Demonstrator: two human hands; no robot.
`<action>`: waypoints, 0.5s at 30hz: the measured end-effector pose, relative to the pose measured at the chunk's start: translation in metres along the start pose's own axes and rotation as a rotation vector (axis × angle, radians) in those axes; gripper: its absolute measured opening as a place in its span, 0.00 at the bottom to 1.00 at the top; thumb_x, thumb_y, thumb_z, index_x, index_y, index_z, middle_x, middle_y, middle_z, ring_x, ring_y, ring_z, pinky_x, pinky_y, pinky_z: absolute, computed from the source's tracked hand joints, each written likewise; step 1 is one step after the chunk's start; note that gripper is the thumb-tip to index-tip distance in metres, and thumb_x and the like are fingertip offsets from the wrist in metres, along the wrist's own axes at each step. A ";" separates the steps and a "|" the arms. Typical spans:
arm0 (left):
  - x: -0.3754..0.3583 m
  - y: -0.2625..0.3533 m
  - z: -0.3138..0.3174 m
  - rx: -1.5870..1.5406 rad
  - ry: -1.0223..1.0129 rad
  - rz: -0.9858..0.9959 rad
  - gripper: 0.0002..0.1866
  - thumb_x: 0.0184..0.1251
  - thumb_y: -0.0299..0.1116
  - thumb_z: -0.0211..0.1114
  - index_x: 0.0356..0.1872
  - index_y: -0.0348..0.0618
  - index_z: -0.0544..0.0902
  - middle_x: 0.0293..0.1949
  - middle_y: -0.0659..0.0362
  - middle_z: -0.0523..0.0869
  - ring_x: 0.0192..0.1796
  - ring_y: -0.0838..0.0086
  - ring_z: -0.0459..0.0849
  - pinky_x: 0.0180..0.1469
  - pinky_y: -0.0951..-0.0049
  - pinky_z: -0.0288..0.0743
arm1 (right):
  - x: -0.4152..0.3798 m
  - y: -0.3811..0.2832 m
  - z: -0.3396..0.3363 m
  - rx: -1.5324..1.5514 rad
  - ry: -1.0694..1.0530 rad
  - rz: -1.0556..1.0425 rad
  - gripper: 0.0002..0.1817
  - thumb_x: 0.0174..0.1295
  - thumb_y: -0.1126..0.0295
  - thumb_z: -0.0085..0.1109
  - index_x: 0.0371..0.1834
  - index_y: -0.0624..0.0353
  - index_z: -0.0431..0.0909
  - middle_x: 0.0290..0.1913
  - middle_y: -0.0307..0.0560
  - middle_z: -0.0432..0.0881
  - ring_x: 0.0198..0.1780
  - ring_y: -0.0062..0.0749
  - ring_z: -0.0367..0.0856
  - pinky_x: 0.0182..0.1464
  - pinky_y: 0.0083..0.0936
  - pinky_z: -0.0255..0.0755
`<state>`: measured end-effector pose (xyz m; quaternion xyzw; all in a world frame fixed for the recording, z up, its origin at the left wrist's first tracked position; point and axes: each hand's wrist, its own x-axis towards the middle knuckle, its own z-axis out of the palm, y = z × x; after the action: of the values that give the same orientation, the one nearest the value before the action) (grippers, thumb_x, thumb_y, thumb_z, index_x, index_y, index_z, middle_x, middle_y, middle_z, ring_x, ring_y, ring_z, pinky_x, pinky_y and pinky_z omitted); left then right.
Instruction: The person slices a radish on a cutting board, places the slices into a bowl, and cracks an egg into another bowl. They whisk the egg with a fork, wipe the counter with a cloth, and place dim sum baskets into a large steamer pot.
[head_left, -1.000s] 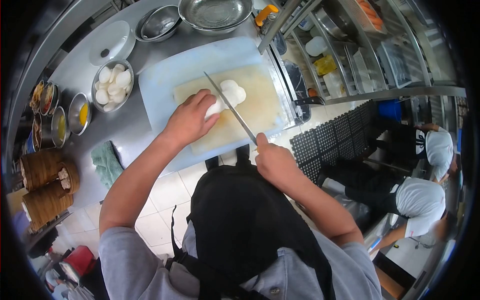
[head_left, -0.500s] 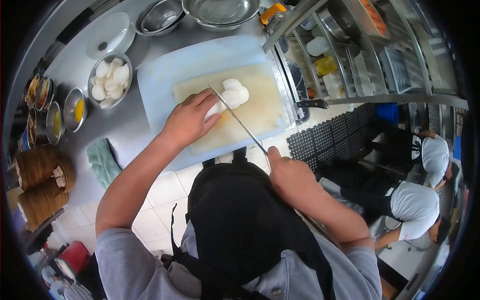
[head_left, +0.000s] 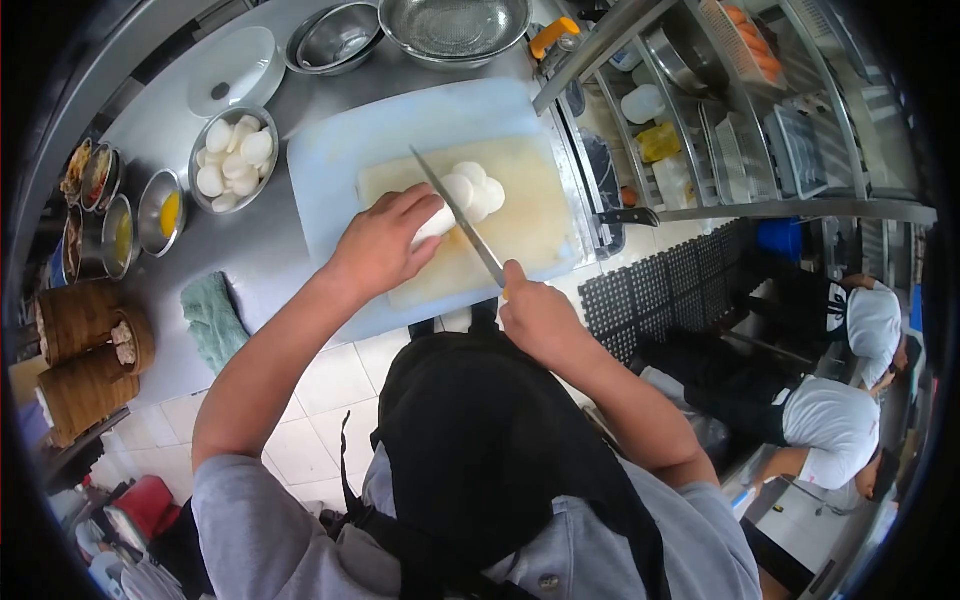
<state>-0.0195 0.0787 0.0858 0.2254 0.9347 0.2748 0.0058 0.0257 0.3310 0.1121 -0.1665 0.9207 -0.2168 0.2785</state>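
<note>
A peeled, white cylindrical piece of food point(head_left: 433, 226) lies under the curled fingers of my left hand point(head_left: 383, 242), which steadies it on the cream cutting board point(head_left: 530, 220). Wrapped round the handle of a long kitchen knife point(head_left: 462, 216), my right hand point(head_left: 541, 320) is lower and to the right. The blade slants along the piece's right end, its tip pointing away from me past my left fingertips. Several round white slices point(head_left: 480, 190) lie overlapping just right of the blade. Beneath the cream board is a larger pale blue board point(head_left: 325, 140).
A metal bowl point(head_left: 195, 182) of white pieces stands left of the boards, near small bowls with yellow contents point(head_left: 168, 213). A green cloth point(head_left: 213, 318) and bamboo steamers point(head_left: 85, 325) are nearer me. Another knife point(head_left: 628, 216) lies at right, beside shelving; two people point(head_left: 835, 430) work beyond.
My right hand has moved left and slightly away from me, sliding the knife forward so its tip reaches farther past my left fingers. My left hand stays on the white piece.
</note>
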 end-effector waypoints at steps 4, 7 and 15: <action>-0.007 -0.004 0.005 -0.035 0.041 0.004 0.21 0.66 0.36 0.69 0.59 0.44 0.78 0.62 0.53 0.79 0.60 0.54 0.80 0.59 0.57 0.80 | -0.022 -0.016 -0.022 -0.069 0.000 0.066 0.14 0.62 0.75 0.53 0.48 0.67 0.63 0.27 0.66 0.82 0.34 0.66 0.83 0.40 0.56 0.76; -0.006 -0.007 0.006 -0.063 0.061 -0.006 0.21 0.64 0.35 0.71 0.57 0.44 0.79 0.61 0.51 0.79 0.59 0.52 0.81 0.59 0.57 0.80 | -0.037 -0.024 -0.029 -0.139 -0.022 0.051 0.12 0.63 0.76 0.51 0.47 0.67 0.64 0.27 0.65 0.83 0.33 0.63 0.84 0.38 0.53 0.78; -0.005 -0.008 0.006 -0.074 0.075 0.001 0.21 0.63 0.34 0.72 0.56 0.43 0.79 0.61 0.51 0.79 0.60 0.51 0.81 0.58 0.57 0.80 | -0.054 -0.030 -0.035 -0.168 -0.063 0.049 0.13 0.61 0.76 0.53 0.47 0.68 0.65 0.27 0.64 0.82 0.32 0.65 0.83 0.38 0.55 0.77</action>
<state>-0.0174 0.0738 0.0763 0.2151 0.9233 0.3174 -0.0211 0.0536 0.3397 0.1768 -0.1733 0.9303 -0.1267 0.2975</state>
